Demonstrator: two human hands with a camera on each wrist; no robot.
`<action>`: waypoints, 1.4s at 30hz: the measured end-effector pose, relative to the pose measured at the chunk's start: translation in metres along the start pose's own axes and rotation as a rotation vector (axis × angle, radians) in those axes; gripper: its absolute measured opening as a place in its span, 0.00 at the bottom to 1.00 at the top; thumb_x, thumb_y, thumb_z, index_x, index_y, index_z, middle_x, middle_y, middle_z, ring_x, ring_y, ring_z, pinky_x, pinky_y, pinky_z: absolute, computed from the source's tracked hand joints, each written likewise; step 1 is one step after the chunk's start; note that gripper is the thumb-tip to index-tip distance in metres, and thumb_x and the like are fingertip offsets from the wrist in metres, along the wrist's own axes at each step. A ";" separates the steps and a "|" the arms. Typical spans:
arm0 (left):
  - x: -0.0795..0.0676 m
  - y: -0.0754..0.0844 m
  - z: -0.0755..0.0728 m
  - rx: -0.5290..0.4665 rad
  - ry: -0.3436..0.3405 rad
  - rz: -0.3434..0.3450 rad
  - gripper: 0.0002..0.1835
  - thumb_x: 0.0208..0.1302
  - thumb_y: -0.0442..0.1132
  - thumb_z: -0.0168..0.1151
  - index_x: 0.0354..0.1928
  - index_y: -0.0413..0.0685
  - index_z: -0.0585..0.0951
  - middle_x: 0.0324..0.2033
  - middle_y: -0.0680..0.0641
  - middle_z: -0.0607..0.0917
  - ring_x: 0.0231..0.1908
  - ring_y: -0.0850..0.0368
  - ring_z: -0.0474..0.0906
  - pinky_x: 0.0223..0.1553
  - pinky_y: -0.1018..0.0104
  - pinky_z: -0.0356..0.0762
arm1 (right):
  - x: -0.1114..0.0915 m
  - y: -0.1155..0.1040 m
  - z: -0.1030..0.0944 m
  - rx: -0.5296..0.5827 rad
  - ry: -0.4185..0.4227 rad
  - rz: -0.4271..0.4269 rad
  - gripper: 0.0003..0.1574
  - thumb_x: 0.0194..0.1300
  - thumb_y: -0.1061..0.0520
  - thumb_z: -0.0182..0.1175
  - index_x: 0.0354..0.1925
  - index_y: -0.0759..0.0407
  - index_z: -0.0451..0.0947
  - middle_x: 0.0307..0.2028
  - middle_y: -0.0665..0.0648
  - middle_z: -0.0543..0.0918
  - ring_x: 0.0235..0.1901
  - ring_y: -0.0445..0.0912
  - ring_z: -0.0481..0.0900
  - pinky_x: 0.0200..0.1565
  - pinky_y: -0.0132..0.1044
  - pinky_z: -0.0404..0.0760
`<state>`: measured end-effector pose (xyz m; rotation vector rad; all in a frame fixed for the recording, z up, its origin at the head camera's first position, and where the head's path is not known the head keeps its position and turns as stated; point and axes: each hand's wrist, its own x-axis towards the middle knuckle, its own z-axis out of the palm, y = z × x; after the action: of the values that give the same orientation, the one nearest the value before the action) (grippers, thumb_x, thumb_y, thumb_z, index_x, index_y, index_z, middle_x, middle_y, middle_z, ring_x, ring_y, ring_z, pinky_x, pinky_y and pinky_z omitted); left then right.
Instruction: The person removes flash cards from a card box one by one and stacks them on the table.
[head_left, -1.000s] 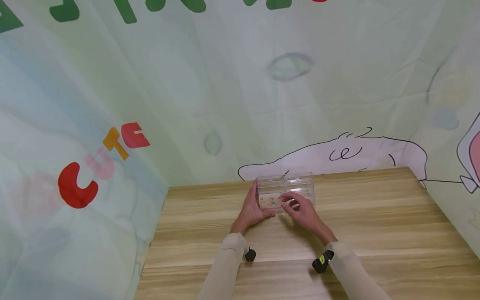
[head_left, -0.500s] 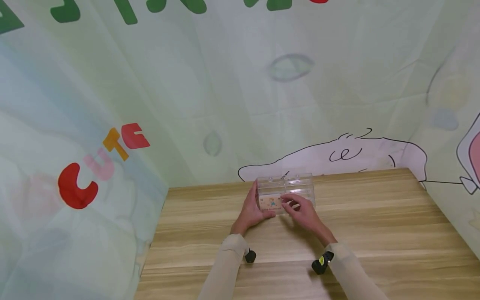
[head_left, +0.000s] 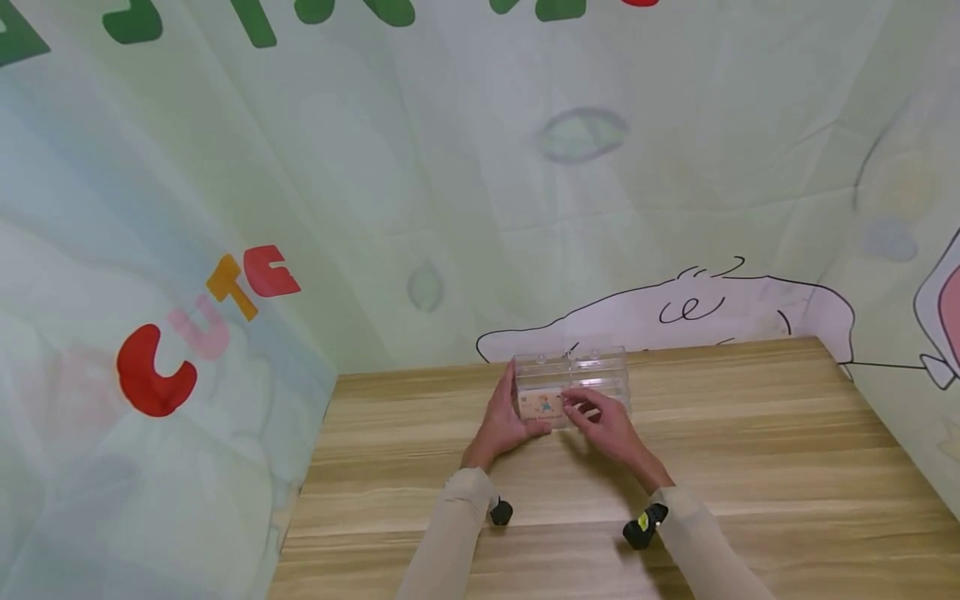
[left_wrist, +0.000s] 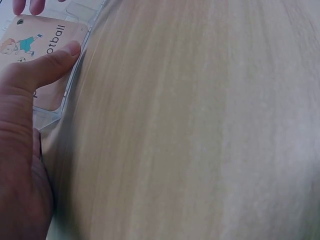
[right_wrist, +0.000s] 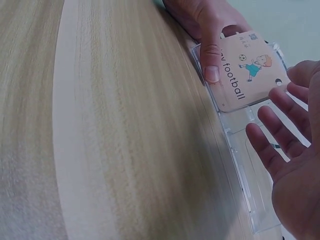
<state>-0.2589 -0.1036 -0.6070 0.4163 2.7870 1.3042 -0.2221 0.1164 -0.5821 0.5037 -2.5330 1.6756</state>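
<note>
Flashcard [right_wrist: 247,74] printed with a child kicking a ball and the word "football" lies at the near left part of the clear plastic case [head_left: 572,377], which sits by the back edge of the wooden table [head_left: 720,467]. Whether the card is fully down inside its compartment or rests partly on the rim, I cannot tell.

The left hand [head_left: 504,421] has a holding grip: its fingers run along the case's left side, and its thumb lies across the front, pressing on the card's lettered edge. The right hand [head_left: 607,423] is at the card's other end. Its foremost fingertips are at the corner with the punched hole, while the remaining fingers spread loosely over the right half of the case. Its grip looks narrow at the tips, but whether it pinches the card or only touches it is unclear.

The step in hand appears to be working the card at its compartment, with the left hand steadying and the right hand adjusting; the direction, in or out, cannot be judged. The next move seems to call for light fingertip control at the punched corner, with the left thumb easing or pressing to suit, and the case kept from sliding. Too much force could bend the card.
</note>
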 end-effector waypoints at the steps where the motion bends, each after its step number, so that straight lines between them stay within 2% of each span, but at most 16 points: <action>1: 0.000 0.000 0.000 0.002 -0.002 -0.005 0.72 0.36 0.60 0.78 0.74 0.70 0.32 0.72 0.50 0.54 0.68 0.54 0.58 0.68 0.60 0.56 | 0.000 0.000 0.000 0.002 0.002 0.005 0.15 0.67 0.55 0.60 0.52 0.53 0.79 0.42 0.49 0.83 0.41 0.44 0.81 0.41 0.37 0.83; 7: 0.001 0.000 0.001 -0.003 -0.004 -0.015 0.72 0.37 0.61 0.78 0.73 0.72 0.32 0.73 0.52 0.53 0.68 0.56 0.57 0.68 0.62 0.56 | -0.001 0.002 0.000 0.019 0.011 0.022 0.12 0.66 0.55 0.61 0.48 0.52 0.79 0.43 0.49 0.83 0.41 0.44 0.81 0.41 0.37 0.83; 24: 0.002 -0.004 0.003 -0.046 0.008 0.002 0.72 0.35 0.61 0.78 0.74 0.72 0.33 0.73 0.52 0.54 0.68 0.56 0.58 0.68 0.62 0.56 | -0.001 -0.002 0.001 0.050 0.038 0.058 0.13 0.66 0.54 0.61 0.49 0.52 0.79 0.44 0.52 0.83 0.42 0.46 0.81 0.41 0.38 0.83; 42: 0.003 -0.006 0.004 -0.041 0.007 0.005 0.72 0.34 0.62 0.78 0.73 0.73 0.33 0.72 0.52 0.55 0.67 0.55 0.60 0.67 0.60 0.58 | 0.001 0.003 0.006 0.062 0.071 0.028 0.13 0.64 0.56 0.63 0.48 0.54 0.79 0.41 0.51 0.82 0.38 0.46 0.81 0.38 0.37 0.84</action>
<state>-0.2628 -0.1040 -0.6140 0.4177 2.7609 1.3645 -0.2229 0.1121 -0.5873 0.4063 -2.4567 1.7537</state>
